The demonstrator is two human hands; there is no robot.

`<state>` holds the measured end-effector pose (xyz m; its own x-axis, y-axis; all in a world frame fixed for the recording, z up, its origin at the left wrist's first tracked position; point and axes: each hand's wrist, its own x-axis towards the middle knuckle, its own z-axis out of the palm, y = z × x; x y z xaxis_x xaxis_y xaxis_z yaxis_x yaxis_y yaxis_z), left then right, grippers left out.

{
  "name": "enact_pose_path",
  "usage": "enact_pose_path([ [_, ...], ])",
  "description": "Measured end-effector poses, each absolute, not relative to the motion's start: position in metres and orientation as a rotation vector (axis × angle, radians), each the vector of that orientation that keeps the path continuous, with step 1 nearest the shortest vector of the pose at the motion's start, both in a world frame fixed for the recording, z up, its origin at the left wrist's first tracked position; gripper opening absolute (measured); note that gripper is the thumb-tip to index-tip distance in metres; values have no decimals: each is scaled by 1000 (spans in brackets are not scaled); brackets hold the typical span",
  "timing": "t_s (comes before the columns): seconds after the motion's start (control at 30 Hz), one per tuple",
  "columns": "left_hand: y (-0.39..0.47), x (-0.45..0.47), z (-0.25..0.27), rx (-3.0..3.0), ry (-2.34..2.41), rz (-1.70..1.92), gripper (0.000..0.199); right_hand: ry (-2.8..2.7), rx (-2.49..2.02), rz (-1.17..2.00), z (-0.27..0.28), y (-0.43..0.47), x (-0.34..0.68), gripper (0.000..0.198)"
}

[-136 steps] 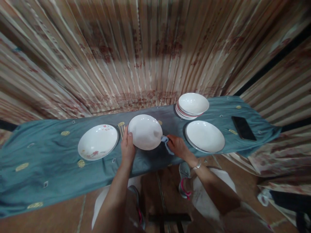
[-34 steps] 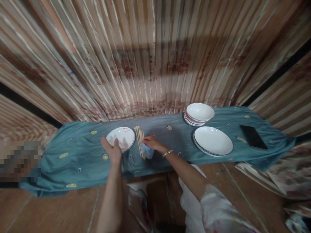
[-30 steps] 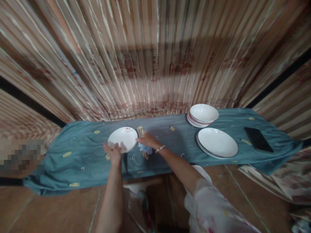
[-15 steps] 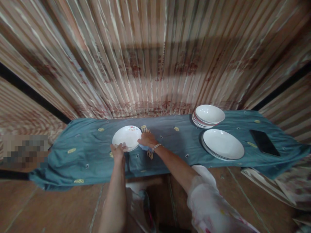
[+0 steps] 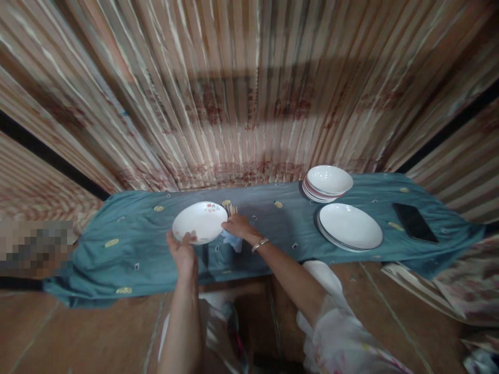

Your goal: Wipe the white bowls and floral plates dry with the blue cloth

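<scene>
A white plate (image 5: pixel 199 221) with a red floral pattern on its rim is held tilted above the cloth-covered table. My left hand (image 5: pixel 183 253) grips its near left edge, thumb over the rim. At the right edge, my right hand (image 5: pixel 238 227) is closed on a light blue cloth (image 5: pixel 233 241) that hangs below the fingers, its thumb against the rim. Just behind the right hand, several wooden chopsticks (image 5: pixel 231 209) lie on the table, partly covered by the hand.
A stack of white bowls (image 5: pixel 329 180) stands at the back right. In front of it is a stack of white plates (image 5: pixel 351 227), with a black phone (image 5: pixel 415 222) farther right. A green patterned tablecloth (image 5: pixel 144 239) covers the table. Striped curtains (image 5: pixel 226 104) hang behind.
The plate has tilted more toward me and its left edge has shifted left with my left hand. More of the blue cloth shows under my right hand. The whole view has shifted slightly.
</scene>
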<state>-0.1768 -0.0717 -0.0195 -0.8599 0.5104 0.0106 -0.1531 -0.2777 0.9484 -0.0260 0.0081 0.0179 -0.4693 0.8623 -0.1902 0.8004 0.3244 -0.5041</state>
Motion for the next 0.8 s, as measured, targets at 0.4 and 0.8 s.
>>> enact_pose_path([
  [0.4, -74, -84, 14, 550, 1190, 1656, 99, -1917, -1563, 885, 12, -2, 91, 38],
  [0.8, -57, -40, -7, 587, 1213, 1436, 95, -1727, -1537, 504, 18, -5, 187, 44],
])
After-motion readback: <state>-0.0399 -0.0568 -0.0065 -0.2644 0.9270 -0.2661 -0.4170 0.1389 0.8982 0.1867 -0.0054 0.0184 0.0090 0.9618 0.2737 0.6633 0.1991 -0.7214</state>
